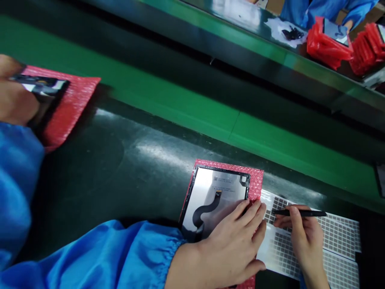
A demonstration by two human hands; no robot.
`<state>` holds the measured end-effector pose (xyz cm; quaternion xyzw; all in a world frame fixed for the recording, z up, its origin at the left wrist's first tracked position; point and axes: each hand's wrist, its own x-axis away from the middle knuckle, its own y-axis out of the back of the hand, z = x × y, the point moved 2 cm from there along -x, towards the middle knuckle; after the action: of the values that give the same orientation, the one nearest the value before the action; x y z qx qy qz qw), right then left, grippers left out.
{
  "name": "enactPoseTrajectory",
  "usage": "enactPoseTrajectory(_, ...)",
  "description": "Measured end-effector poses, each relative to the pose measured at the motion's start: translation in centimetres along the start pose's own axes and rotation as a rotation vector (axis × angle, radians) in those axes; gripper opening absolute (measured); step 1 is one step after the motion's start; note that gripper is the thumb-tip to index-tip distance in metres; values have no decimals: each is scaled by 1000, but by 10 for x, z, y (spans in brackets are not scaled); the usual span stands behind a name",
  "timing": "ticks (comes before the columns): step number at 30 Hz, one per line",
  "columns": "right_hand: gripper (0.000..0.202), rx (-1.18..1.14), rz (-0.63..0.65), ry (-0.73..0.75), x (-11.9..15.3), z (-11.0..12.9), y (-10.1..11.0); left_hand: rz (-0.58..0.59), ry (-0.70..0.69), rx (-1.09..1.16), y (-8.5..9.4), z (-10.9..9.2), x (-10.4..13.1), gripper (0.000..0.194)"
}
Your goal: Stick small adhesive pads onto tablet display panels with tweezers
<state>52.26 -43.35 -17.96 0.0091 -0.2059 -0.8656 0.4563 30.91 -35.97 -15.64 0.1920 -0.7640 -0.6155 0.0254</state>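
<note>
My left hand point(225, 245) lies palm down with fingers stretched over the lower right part of a display panel point(206, 180), which shows a silvery back, a black frame and a curved black flex cable point(207, 208). Under the panel is a red bubble-wrap sheet point(256, 178). To the right, my right hand point(303, 237) pinches a slim black tool point(309, 213), its tip pointing left over white sheets point(345, 237) with rows of small dark grey squares. These sheets sit beside the bubble wrap, partly hidden by my right hand.
At the far left, a co-worker's hand point(15, 96) in a blue sleeve holds a dark device over red bubble wrap point(70, 108). A green strip point(180, 108) crosses behind the dark work surface point(99, 176). Beyond it, red-wrapped stacks point(327, 48) stand near another person's blue sleeves point(319, 12).
</note>
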Motion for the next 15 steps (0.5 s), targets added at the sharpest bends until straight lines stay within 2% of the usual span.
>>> enactPoseTrajectory(10, 37, 48, 23, 41, 0, 3, -1, 23, 6, 9, -4, -1, 2, 75)
enactPoseTrajectory(15, 35, -48, 30, 35, -3, 5, 1, 36, 6, 26, 4, 3, -1, 73)
